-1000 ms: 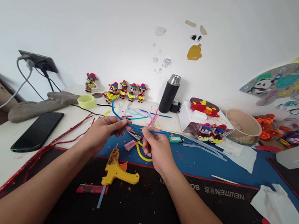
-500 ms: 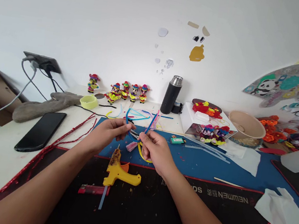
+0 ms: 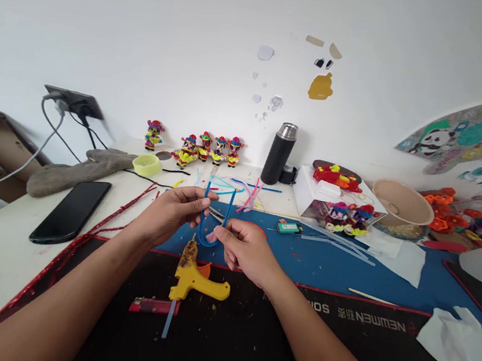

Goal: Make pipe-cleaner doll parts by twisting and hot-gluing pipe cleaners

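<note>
A blue pipe cleaner [image 3: 230, 206], bent into a U with both ends pointing up, is held between my hands over the mat. My left hand [image 3: 185, 208] pinches its left leg between thumb and fingertips. On the other leg, low down near the bend, the thumb and fingers of my right hand [image 3: 246, 250] are closed. Metal tool blades and a pale pink piece show partly behind the loop. Just below my hands lies a yellow glue gun [image 3: 202, 285] with a glue stick in its back end, beside a red lighter [image 3: 154, 306].
Several small pipe-cleaner figures [image 3: 188, 151] stand along the wall. A black thermos [image 3: 279, 153], a white box [image 3: 303, 190] and a beige bowl [image 3: 401, 201] are at the back. Left are a phone [image 3: 71, 212] and red tinsel stems [image 3: 97, 231]. Loose stems lie behind my hands.
My right hand has moved down and slightly left along the blue pipe cleaner. The bend now hangs lower, in a deeper U. The yellow loop near my right hand is no longer visible.
</note>
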### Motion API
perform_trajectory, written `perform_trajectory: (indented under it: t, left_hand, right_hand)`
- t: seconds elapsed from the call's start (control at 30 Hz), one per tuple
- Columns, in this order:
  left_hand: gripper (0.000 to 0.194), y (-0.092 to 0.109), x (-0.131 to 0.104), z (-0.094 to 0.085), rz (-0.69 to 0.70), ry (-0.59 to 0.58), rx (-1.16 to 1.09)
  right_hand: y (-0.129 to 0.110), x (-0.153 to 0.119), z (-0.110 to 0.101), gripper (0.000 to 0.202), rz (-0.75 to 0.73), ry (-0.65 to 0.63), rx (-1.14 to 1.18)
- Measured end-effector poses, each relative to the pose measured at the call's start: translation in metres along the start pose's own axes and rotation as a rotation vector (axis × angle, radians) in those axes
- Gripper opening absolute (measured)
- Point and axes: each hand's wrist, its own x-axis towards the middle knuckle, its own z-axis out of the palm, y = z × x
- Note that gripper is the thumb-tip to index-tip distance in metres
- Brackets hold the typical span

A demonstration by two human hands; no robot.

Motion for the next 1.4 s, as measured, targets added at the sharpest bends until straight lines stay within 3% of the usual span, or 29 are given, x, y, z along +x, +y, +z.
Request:
perform_trajectory:
  t: [0.73, 1.13, 1.4]
  left_hand:
    - [0.034, -0.0047, -0.0026, 0.0038, -0.001, -0.185, 0.135]
    - [0.039, -0.0064, -0.0022, 0.0038, -0.017, -0.162, 0.132]
    - [0.032, -0.0074, -0.0008, 0.0021, -0.011, -0.162, 0.130]
  right_hand:
    - [0.0035, -0.0017, 0.0052, 0.042, 0.048, -0.106, -0.084]
    - [0.0003, -0.0034, 0.0066, 0.040, 0.078, -0.126, -0.063]
    - [0.0006, -0.0018, 0.0063, 0.041, 0.078, -0.125, -0.072]
